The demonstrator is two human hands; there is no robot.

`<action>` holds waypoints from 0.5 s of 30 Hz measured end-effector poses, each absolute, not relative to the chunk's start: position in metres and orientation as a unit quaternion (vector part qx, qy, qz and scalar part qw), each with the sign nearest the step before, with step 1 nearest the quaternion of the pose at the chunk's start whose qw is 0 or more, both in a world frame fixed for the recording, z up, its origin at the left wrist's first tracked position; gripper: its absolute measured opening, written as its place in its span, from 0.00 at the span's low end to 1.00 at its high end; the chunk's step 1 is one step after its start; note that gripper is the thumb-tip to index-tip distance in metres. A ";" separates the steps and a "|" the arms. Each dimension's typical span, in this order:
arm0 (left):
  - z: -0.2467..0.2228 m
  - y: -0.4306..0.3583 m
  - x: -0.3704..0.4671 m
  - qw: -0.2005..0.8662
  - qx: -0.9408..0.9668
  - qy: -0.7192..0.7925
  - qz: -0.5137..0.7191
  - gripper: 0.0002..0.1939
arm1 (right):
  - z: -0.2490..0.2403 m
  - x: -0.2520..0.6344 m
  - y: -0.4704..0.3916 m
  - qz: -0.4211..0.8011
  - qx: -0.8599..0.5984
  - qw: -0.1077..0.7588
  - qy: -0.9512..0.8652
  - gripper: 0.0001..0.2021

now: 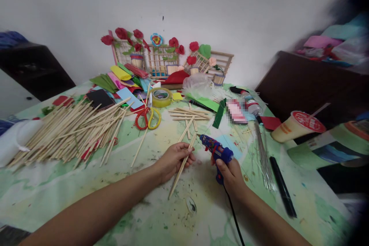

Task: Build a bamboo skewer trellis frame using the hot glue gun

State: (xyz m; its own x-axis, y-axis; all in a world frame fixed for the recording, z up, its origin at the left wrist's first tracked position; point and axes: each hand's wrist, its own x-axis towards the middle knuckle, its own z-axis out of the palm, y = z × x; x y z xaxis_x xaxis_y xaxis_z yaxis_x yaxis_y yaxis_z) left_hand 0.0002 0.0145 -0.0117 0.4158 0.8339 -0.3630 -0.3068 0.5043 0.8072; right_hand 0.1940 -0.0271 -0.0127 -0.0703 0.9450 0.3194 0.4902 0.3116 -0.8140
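Observation:
Between the thumb and fingers of my left hand [177, 158] are thin wooden sticks [179, 177], slanting from lower left to upper right; how many I cannot tell. My right hand [230, 177] is wrapped round the handle of a blue hot glue gun [217, 150]. Its nozzle points left and sits close to the upper end of the held sticks; whether it touches them I cannot tell. A black cord trails from the gun toward the near edge. Just beyond my hands, several short sticks [191, 114] lie crossed in a small pile.
A large heap of sticks [66, 130] covers the left side. Scissors [148, 118] and a tape roll [160, 97] lie beyond. To the right are wires [262, 157], a black marker [282, 186] and a tilted drink cup [298, 126]. Stick lattices with paper flowers [163, 59] lean against the wall.

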 end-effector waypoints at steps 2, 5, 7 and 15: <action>-0.012 0.014 0.000 0.772 0.334 0.397 0.368 0.06 | -0.013 0.194 -0.027 0.270 -0.523 0.433 -0.683 0.24; -0.011 0.014 0.000 0.771 0.335 0.397 0.367 0.05 | -0.012 0.194 -0.027 0.262 -0.519 0.429 -0.691 0.23; -0.011 0.014 0.000 0.771 0.334 0.398 0.368 0.05 | -0.011 0.194 -0.028 0.250 -0.519 0.430 -0.695 0.22; -0.014 0.016 -0.001 0.769 0.333 0.395 0.376 0.06 | -0.013 0.195 -0.028 0.236 -0.514 0.412 -0.714 0.21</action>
State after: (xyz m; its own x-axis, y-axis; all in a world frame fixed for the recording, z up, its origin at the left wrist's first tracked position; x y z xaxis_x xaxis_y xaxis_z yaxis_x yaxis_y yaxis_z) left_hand -0.0010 0.0156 -0.0140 0.4048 0.8419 -0.3567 -0.3164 0.4950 0.8093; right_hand 0.1947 -0.0284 -0.0129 -0.1317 0.9289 0.3462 0.5399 0.3601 -0.7608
